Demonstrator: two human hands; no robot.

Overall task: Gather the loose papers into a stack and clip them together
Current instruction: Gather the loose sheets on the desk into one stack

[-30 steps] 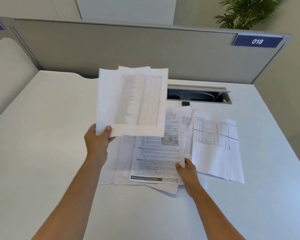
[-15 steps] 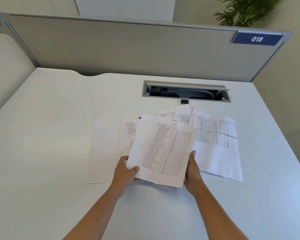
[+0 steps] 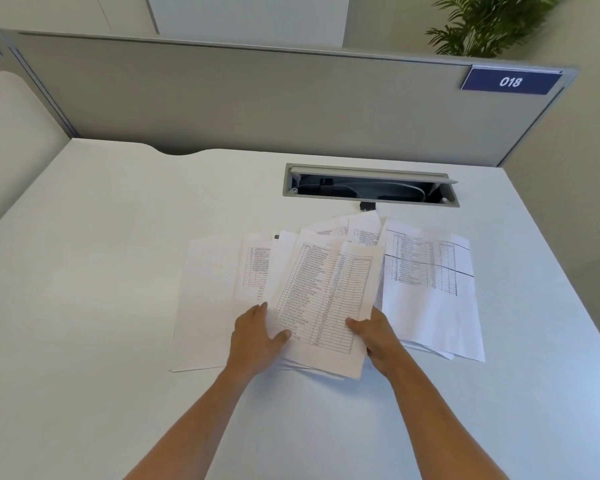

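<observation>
A loose bundle of printed sheets [image 3: 326,292], a table page on top, lies tilted on the white desk [image 3: 101,271]. My left hand [image 3: 257,337] holds the bundle's left lower edge, thumb on top. My right hand [image 3: 374,337] grips its right lower edge, thumb on the page. More papers lie spread beneath: a blank-looking sheet at the left [image 3: 208,299] and a table sheet at the right [image 3: 430,289]. A small black clip [image 3: 367,206] sits just beyond the papers, by the cable slot.
An open cable slot [image 3: 371,185] is set into the desk behind the papers. A grey partition [image 3: 257,98] with a blue "018" label [image 3: 510,81] walls off the back. The desk's right edge runs close to the right sheet.
My left hand brought its raised sheets down onto the pile. Both hands now hold the bundle by its lower edges, and my right thumb has come onto the top page.
</observation>
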